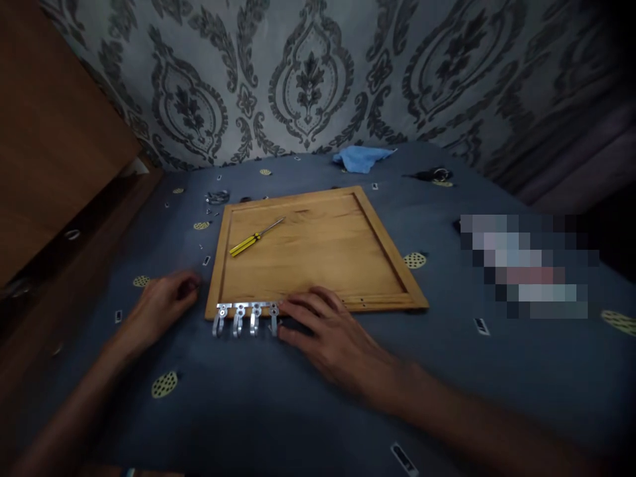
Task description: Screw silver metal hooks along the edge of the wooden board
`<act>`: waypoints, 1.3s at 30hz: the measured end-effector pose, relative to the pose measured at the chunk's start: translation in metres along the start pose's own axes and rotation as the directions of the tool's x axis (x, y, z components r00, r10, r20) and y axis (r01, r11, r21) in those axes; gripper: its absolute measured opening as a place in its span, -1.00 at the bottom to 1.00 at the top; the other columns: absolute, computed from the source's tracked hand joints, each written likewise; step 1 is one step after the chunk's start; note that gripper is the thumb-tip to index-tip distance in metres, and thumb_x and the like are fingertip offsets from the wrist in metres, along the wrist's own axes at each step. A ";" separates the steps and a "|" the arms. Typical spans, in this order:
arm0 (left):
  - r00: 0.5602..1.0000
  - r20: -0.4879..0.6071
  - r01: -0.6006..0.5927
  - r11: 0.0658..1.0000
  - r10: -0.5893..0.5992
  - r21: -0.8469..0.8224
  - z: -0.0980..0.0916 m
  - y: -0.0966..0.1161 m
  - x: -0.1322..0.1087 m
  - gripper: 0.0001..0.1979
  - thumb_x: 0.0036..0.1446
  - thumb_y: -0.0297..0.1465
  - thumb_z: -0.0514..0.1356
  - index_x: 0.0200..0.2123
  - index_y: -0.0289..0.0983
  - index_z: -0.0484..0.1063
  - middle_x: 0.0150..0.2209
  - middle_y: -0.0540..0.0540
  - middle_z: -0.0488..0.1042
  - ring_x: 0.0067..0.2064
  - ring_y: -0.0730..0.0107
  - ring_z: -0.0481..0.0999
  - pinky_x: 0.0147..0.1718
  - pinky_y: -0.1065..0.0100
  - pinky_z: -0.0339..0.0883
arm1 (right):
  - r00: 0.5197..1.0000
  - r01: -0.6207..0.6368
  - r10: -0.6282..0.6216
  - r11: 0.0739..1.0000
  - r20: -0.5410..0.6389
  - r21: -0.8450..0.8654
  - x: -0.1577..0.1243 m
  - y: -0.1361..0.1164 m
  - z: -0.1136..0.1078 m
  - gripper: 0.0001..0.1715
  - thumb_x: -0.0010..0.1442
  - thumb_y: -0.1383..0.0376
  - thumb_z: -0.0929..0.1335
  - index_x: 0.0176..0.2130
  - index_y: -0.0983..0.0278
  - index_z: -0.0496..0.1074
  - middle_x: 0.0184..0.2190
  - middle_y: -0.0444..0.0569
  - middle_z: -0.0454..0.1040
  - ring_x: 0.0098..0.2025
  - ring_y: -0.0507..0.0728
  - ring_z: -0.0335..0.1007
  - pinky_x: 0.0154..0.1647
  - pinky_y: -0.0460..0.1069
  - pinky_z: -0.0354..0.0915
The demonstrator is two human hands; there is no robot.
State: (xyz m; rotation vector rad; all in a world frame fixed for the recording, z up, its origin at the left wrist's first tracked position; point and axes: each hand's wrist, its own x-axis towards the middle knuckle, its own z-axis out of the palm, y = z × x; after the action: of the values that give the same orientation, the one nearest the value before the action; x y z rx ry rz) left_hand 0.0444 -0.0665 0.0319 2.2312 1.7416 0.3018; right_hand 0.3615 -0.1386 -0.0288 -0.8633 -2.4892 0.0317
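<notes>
A wooden board (308, 258) with a raised frame lies flat on the dark blue cloth. Along its near edge, at the left, sits a metal hook rail (247, 307) with several hooks hanging over the side. My right hand (322, 328) grips the rail's right end, which its fingers cover, and rests on the frame edge. To the left of the board, just off its corner, is my left hand (163, 298), its fingers curled together; whatever they may hold is hidden. A yellow-handled screwdriver (256, 237) lies on the board's panel.
Small metal parts (217, 197) lie beyond the board's far left corner. Further back are a blue cloth (362, 159) and a dark object (432, 174). Patterned wallpaper (311, 79) rises behind, a wooden cabinet (59, 132) stands left, and a blurred-out item (527, 265) is at right.
</notes>
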 end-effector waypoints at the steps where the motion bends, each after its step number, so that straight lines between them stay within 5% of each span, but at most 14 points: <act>1: 1.000 0.006 0.002 1.000 -0.002 0.005 0.002 -0.001 -0.002 -0.75 0.08 -0.21 0.08 -0.33 -0.19 0.49 -0.47 -0.04 0.53 -0.43 0.22 0.50 -0.40 0.31 0.25 | 1.000 -0.003 0.003 1.000 0.005 0.004 0.000 0.000 0.000 -0.65 0.36 0.46 0.33 0.06 0.20 0.54 0.18 0.09 0.51 0.21 0.25 0.34 0.26 0.32 0.27; 7: 0.996 0.067 -0.069 0.996 0.066 0.048 0.001 -0.006 -0.009 -0.70 0.25 -0.18 0.04 -0.20 -0.15 0.52 -0.23 -0.12 0.62 -0.24 0.08 0.59 -0.25 0.19 0.33 | 1.000 0.006 -0.005 1.000 -0.017 0.027 0.000 0.000 -0.002 -0.68 0.36 0.45 0.35 0.05 0.23 0.53 0.18 0.10 0.51 0.21 0.25 0.35 0.26 0.28 0.27; 12: 0.988 -0.088 -0.119 0.988 0.128 0.098 -0.006 0.020 -0.019 -0.66 0.38 -0.10 0.03 -0.10 -0.14 0.51 -0.19 -0.09 0.57 -0.22 0.11 0.56 -0.23 0.18 0.38 | 1.000 0.002 -0.002 1.000 -0.018 0.025 0.001 0.000 -0.003 -0.69 0.35 0.44 0.36 0.04 0.22 0.54 0.18 0.09 0.51 0.21 0.24 0.35 0.26 0.26 0.27; 16: 0.922 -0.085 -0.387 0.907 0.378 -0.166 0.003 0.059 -0.025 -0.69 0.36 -0.15 0.20 0.10 -0.10 0.40 -0.04 -0.05 0.57 -0.01 0.18 0.55 -0.05 0.22 0.45 | 0.999 0.002 -0.001 1.000 -0.046 0.019 0.002 -0.001 -0.003 -0.71 0.35 0.44 0.37 0.03 0.23 0.55 0.15 0.08 0.53 0.19 0.24 0.35 0.25 0.25 0.29; 20: 0.849 0.055 -0.508 0.841 0.525 -0.188 0.021 0.084 -0.022 -0.45 0.25 -0.27 0.36 0.23 -0.12 0.25 0.10 -0.09 0.54 0.14 0.16 0.49 0.11 0.16 0.42 | 0.997 -0.008 0.010 1.000 -0.071 0.018 0.002 -0.002 -0.002 -0.78 0.41 0.37 0.36 0.00 0.24 0.56 0.13 0.08 0.54 0.18 0.25 0.35 0.24 0.24 0.30; 26: 0.889 0.068 -0.441 0.887 0.452 -0.138 0.039 0.087 -0.020 -0.30 0.17 -0.38 0.40 0.29 -0.07 0.17 0.07 -0.10 0.53 0.09 0.13 0.53 0.08 0.12 0.45 | 0.999 -0.013 0.014 1.000 -0.039 0.021 0.001 -0.001 0.000 -0.75 0.42 0.34 0.35 0.04 0.23 0.56 0.15 0.12 0.53 0.18 0.28 0.34 0.23 0.29 0.29; 39: 0.922 0.054 -0.366 0.908 0.384 -0.204 0.047 0.079 -0.023 -0.23 0.11 -0.42 0.44 0.27 0.02 0.14 0.07 -0.07 0.53 0.09 0.12 0.55 0.04 0.12 0.49 | 0.998 -0.022 0.024 0.999 -0.055 0.029 0.000 -0.002 -0.003 -0.76 0.43 0.36 0.33 0.02 0.22 0.56 0.17 0.08 0.53 0.22 0.25 0.35 0.26 0.27 0.30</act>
State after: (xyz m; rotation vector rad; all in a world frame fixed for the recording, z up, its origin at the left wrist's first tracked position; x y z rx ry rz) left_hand 0.1265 -0.1111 0.0167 2.3816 1.1707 0.4199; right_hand 0.3615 -0.1406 -0.0254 -0.8699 -2.4219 0.0500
